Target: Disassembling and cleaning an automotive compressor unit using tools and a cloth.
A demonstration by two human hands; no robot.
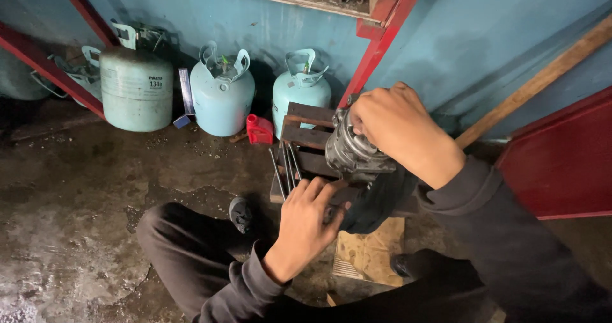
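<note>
A grey metal compressor-like part (349, 152) stands upright on a low wooden block (305, 138) in front of me. My right hand (398, 128) is closed over its top end. My left hand (307, 218) reaches in from below with its fingers curled against the lower side of the part and a dark cloth (376, 202) under it. A few thin metal rods (285, 170) lie on the block just left of my left hand.
Three pale blue-green gas cylinders (222, 96) stand against the blue wall, with a small red can (259, 130) between two of them. A red metal frame leg (376, 49) runs behind the part. Cardboard (370, 253) lies on the stained concrete floor by my knees.
</note>
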